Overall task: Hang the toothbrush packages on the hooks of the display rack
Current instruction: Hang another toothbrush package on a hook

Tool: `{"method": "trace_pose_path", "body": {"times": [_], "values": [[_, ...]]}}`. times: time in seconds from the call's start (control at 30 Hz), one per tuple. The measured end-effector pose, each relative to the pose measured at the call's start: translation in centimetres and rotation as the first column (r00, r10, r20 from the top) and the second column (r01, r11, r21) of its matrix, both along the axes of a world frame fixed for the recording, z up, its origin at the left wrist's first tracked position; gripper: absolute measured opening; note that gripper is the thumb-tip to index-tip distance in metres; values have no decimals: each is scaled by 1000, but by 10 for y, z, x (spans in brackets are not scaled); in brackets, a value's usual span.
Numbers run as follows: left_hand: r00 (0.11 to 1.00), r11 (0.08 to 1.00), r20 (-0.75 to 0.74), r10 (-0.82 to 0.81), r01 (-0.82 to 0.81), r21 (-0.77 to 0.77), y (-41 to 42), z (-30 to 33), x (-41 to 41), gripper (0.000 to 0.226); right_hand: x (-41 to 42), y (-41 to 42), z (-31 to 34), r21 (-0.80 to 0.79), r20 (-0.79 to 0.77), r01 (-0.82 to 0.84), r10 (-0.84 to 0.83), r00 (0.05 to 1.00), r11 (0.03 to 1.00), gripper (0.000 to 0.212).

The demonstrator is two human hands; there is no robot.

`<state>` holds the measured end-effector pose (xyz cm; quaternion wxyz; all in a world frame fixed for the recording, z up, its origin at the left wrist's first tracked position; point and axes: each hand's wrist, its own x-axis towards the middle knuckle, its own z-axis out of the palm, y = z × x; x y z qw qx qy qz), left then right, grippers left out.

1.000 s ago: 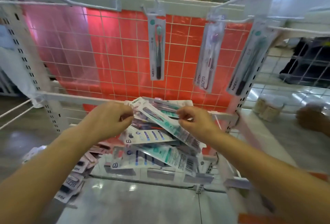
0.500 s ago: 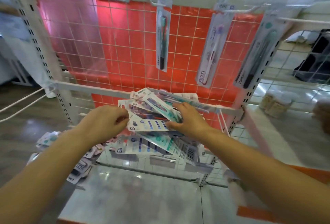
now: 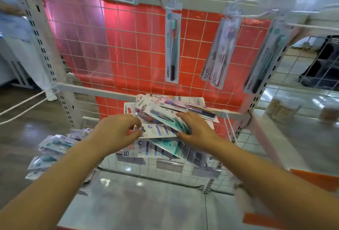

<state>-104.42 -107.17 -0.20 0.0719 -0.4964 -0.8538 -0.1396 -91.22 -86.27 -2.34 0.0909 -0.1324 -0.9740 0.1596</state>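
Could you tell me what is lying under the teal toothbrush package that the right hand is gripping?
Under the teal toothbrush package in the right hand lie more packages, fanned and overlapping, one showing blue dots. The hands cover part of the pile, so what supports it is hidden.

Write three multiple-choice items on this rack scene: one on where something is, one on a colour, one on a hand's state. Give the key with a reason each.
1. Where is the loose pile of packages?
A. on the wire shelf below the hanging ones
B. on the top rail
C. on the floor behind the rack

2. What colour is the backing sheet behind the wire grid?
A. blue
B. red
C. green

3. What is the right hand doing?
A. hanging idle
B. gripping a teal package
C. touching a hook

Key: 1 A, the pile lies under the hanging rows; 2 B, the sheet is red; 3 B, thumb and fingers close round it.
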Motion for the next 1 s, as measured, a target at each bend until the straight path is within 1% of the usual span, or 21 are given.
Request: {"method": "trace_pose_path", "body": {"times": [0.13, 0.23, 0.47, 0.53, 0.6, 0.67, 0.77, 0.8, 0.87, 0.93, 1.0], "values": [[1000, 1000, 24, -20, 20, -2, -3, -2, 1, 34, 2, -2, -4, 63, 33, -92, 90, 995, 994, 67], [1000, 1000, 17, -14, 15, -11, -6, -1, 1, 34, 0, -3, -8, 171, 74, -129, 118, 990, 977, 71], [1000, 1000, 19, -12, 12, -21, -9, 1, 2, 32, -10, -5, -15, 346, -1, -116, 124, 992, 931, 55], [1000, 1000, 21, -15, 15, -9, -11, 1, 1, 31, -9, -6, -16, 375, -25, -134, 154, 988, 917, 49], [1000, 999, 24, -19, 19, 25, -13, 1, 0, 29, -7, -7, -18, 391, -92, -167, 219, 971, 905, 41], [1000, 997, 5, -27, 26, 66, -14, 2, -2, 25, -5, -6, -20, 398, -145, -174, 249, 958, 901, 37], [997, 987, -66, -33, 43, 156, -16, 6, -6, 19, -2, -9, -19, 419, -165, -205, 296, 941, 884, 38], [997, 984, -78, -28, 41, 175, -17, 8, -8, 22, -2, -10, -18, 419, -173, -207, 301, 938, 884, 39], [996, 982, -81, -22, 37, 185, -16, 10, -10, 29, 1, -11, -15, 419, -195, -204, 307, 932, 885, 40], [998, 982, -70, -4, 17, 190, -15, 12, -11, 23, 3, -12, -13, 416, -212, -207, 315, 925, 886, 38], [998, 981, -60, 7, 4, 193, -15, 13, -13, 18, 7, -12, -9, 407, -221, -221, 330, 918, 886, 33]]}}
